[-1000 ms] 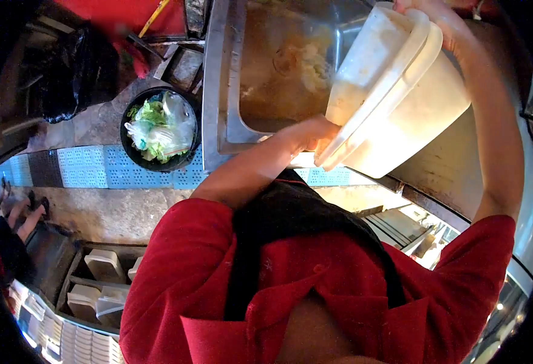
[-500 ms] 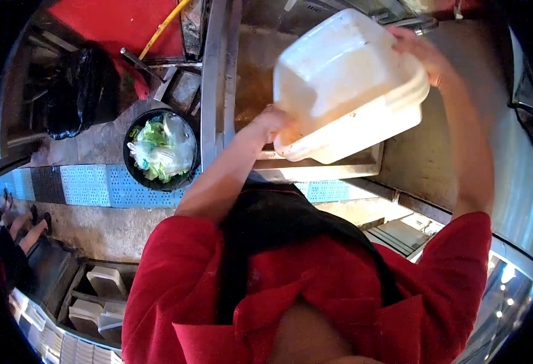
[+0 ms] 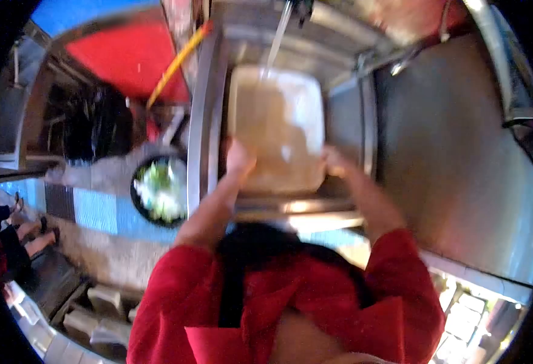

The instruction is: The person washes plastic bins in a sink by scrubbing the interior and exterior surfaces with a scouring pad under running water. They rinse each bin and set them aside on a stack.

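Observation:
A white plastic tub [image 3: 278, 167] lies level in the metal sink [image 3: 344, 115], its open side facing up. My left hand [image 3: 240, 158] grips the tub's left wall near the front corner, thumb over the rim. Closed on the right rim is my right hand [image 3: 334, 162], somewhat blurred by motion. A pale streak [image 3: 280, 36] runs from the fixture at the top down to the tub's far edge. Shadow covers much of the tub's inside.
Left of the sink, a round black bin [image 3: 160, 212] on the floor holds leafy greens and plastic. A metal counter [image 3: 448, 151] extends to the right. Beyond the bin are a black bag [image 3: 90, 130] and a yellow pole [image 3: 178, 67]. A person [image 3: 20, 239] is at the far left.
The tub has gone from tilted and raised to level and lower in the sink, moving left. Both hands moved with it, and the right hand came down from the far corner to the near right side.

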Tool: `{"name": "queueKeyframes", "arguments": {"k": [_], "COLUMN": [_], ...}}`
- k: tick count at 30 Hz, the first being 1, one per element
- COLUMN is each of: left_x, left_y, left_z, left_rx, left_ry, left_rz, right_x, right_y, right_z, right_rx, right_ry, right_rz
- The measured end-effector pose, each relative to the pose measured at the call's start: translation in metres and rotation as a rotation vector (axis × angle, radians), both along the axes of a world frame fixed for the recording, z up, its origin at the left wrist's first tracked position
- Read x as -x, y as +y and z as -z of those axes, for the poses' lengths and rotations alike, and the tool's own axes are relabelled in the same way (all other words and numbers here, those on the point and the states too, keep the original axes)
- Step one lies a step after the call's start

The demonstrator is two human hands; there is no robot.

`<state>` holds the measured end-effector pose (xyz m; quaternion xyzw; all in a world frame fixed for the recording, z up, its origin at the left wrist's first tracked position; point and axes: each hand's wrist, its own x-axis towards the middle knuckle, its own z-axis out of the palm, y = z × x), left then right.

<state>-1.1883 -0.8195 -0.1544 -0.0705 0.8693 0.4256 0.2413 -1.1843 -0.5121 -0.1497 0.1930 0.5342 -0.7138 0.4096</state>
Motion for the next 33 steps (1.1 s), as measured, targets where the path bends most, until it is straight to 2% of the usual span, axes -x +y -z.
{"name": "queueKeyframes", "arguments": {"k": [1,3,5,6,8,9,10,11,12,14,16,17,18,19,20,21,24,26,29,31,33], "left_x": [-0.008,-0.001,0.013,0.025,0.044,0.053,0.057,0.057,0.053,0.046,0.042,0.038,0.034,0.031,0.028,0.026,0.022,0.020,0.016,0.017,0.019], "left_y": [0.006,0.024,0.038,0.045,0.048,0.042,0.036,0.032,0.026,0.013,0.001,-0.004,-0.007,-0.010,-0.012,-0.014,-0.020,-0.031,-0.040,-0.043,-0.042], "left_z": [0.014,-0.046,-0.048,-0.043,-0.036,-0.041,-0.046,-0.049,-0.059,-0.085,-0.089,-0.088,-0.087,-0.086,-0.086,-0.087,-0.087,-0.076,-0.085,-0.081,-0.078], "left_rx": [0.149,0.317,0.223,0.230,0.133,0.146,0.149,0.151,0.160,0.126,0.150,0.165,0.171,0.160,0.149,0.154,0.195,0.141,0.094,0.081,0.069], "left_ry": [0.074,0.073,0.102,0.152,0.290,0.303,0.399,0.489,0.499,0.382,0.379,0.363,0.369,0.403,0.438,0.445,0.502,0.603,0.494,0.515,0.529], "left_rz": [-0.046,-0.110,-0.028,-0.028,0.127,0.133,0.138,0.150,0.167,0.029,0.069,0.097,0.097,0.087,0.079,0.087,0.156,0.169,0.102,0.072,0.049], "right_x": [0.012,0.021,0.020,0.029,0.028,0.037,0.036,0.031,0.024,0.006,0.008,0.014,0.019,0.046,0.065,0.099,0.142,0.148,0.166,0.170,0.174], "right_y": [-0.003,-0.051,-0.052,-0.047,-0.050,-0.064,-0.047,-0.050,-0.056,-0.062,-0.063,-0.068,-0.079,-0.078,-0.086,-0.083,-0.088,-0.083,-0.076,-0.074,-0.080], "right_z": [0.009,-0.059,-0.062,-0.083,-0.162,-0.224,-0.237,-0.278,-0.332,-0.408,-0.449,-0.472,-0.493,-0.502,-0.514,-0.520,-0.530,-0.535,-0.538,-0.540,-0.544], "right_rx": [-0.342,-0.948,-0.649,-0.657,-1.072,-1.162,-0.924,-0.809,-0.748,-0.842,-0.824,-0.908,-0.967,-1.105,-1.169,-1.264,-1.703,-1.725,-1.781,-1.893,-1.973], "right_ry": [0.000,0.810,0.795,0.842,0.888,0.812,1.256,1.244,1.148,1.290,1.421,1.605,1.554,1.866,1.947,2.137,1.648,1.606,1.487,1.464,1.316], "right_rz": [-0.205,-0.910,-0.440,-0.417,-0.840,-0.999,-0.651,-0.410,-0.328,-0.218,-0.023,-0.050,0.064,0.068,0.082,0.046,-0.012,-0.020,-0.110,-0.189,-0.188]}}
